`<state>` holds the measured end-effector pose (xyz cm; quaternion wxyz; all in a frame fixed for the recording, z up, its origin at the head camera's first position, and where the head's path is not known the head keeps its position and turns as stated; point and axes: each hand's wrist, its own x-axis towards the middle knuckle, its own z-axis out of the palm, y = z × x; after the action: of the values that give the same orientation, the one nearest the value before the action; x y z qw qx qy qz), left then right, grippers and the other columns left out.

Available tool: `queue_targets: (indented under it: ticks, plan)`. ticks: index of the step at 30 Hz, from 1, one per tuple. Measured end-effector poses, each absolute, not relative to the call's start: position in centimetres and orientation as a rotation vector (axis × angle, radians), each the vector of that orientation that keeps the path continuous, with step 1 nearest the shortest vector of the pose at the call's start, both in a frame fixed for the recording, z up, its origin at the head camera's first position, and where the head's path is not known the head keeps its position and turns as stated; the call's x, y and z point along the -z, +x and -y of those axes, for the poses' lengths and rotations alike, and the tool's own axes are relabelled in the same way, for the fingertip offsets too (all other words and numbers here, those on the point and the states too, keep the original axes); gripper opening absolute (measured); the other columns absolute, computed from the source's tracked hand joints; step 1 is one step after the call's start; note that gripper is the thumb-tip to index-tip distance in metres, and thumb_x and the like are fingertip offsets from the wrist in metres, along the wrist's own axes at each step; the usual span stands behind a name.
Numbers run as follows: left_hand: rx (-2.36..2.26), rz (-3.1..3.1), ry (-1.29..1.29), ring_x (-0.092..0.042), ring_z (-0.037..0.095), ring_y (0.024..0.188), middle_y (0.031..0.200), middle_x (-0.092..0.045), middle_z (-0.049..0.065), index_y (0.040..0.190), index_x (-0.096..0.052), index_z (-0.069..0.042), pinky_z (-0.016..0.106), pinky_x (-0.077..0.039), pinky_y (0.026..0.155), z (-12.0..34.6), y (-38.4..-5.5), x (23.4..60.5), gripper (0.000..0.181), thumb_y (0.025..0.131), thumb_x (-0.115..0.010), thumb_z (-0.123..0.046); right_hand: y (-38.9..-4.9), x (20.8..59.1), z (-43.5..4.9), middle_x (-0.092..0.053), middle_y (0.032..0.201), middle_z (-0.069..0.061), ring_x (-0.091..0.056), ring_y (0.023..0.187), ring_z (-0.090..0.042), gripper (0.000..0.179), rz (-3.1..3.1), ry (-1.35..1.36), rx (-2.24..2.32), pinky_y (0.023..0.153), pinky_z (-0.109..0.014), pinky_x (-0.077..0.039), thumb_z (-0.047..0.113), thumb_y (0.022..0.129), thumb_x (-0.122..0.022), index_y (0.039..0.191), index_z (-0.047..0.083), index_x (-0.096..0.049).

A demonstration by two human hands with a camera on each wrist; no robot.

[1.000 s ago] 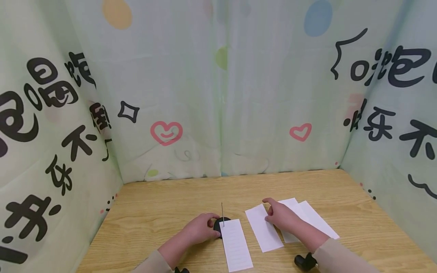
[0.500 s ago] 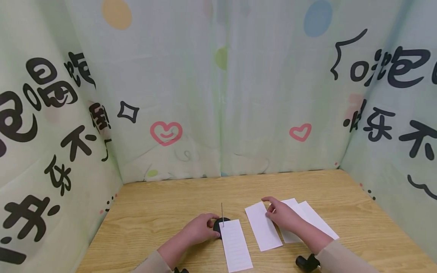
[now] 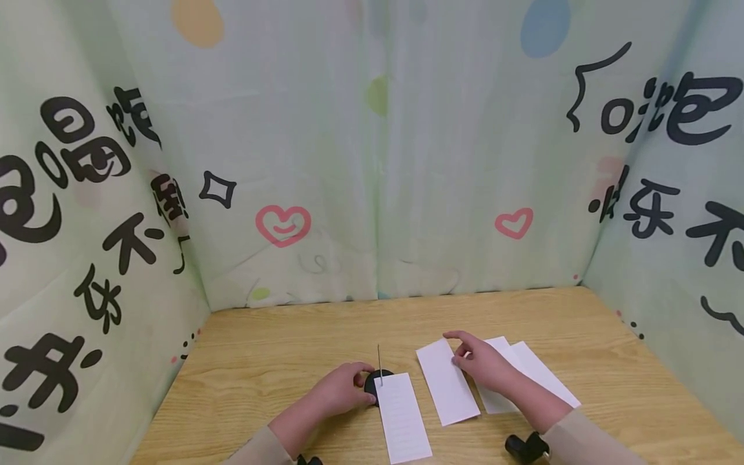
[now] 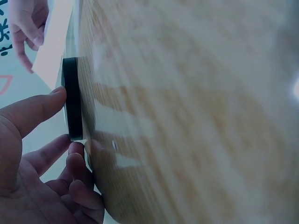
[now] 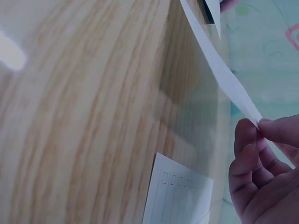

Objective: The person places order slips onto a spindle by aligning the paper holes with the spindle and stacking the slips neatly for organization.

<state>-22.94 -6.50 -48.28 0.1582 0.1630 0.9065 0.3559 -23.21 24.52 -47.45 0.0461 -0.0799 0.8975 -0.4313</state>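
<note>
Printed curtains (image 3: 372, 161) close in a wooden counter (image 3: 279, 349) on three sides, meeting its left, back and right edges; bare wood lies open behind the hands toward the back curtain and out to both side edges. Three white paper slips lie right of centre: a pair of overlapping slips (image 3: 523, 368) under the right forearm, and a nearer slip (image 3: 446, 381) just left of them. The person's right hand (image 3: 479, 361) pinches the far corner of that nearer slip between thumb and curled fingers (image 5: 247, 163), lifting its edge off the counter, as the right wrist view shows. A lined slip (image 3: 401, 416) lies at centre, its near end close to the counter's front edge and its far end against a black round base (image 3: 374, 382) bearing an upright thin spike (image 3: 378, 361). The left hand (image 3: 340, 391) holds the base at its left rim, thumb and curled fingers (image 4: 74, 163) clamped on its edge.
</note>
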Motion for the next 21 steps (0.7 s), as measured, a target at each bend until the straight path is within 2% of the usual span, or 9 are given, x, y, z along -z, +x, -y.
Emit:
queue_targets:
  ticks: [13, 21]
  plan:
    - [-1.028, -2.569, 0.459, -0.050, 0.021, 0.082, 0.090, -0.053, 0.003, 0.126, -0.062, -0.010, 0.038, -0.040, 0.071, 6.6, -23.0, 48.5, 0.049, 0.082, -0.082, -0.019, -23.1, 46.6, -24.6, -0.056, 0.091, -0.008, -0.050, 0.063, -0.018, 0.046, -2.646, -0.224, 1.484, 0.053, -0.027, -0.042, 0.000, 0.097, -0.058, 0.142, 0.004, -0.047]
    - [-1.034, -2.568, 0.471, -0.050, 0.020, 0.081, 0.090, -0.054, 0.003, 0.125, -0.063, -0.010, 0.036, -0.040, 0.070, 6.5, -22.9, 48.3, 0.048, 0.081, -0.082, -0.018, -22.8, 45.6, -24.4, -0.057, 0.092, -0.009, -0.053, 0.065, -0.022, 0.046, -2.613, -0.218, 1.536, 0.054, -0.032, -0.045, 0.002, 0.098, -0.057, 0.143, 0.004, -0.046]
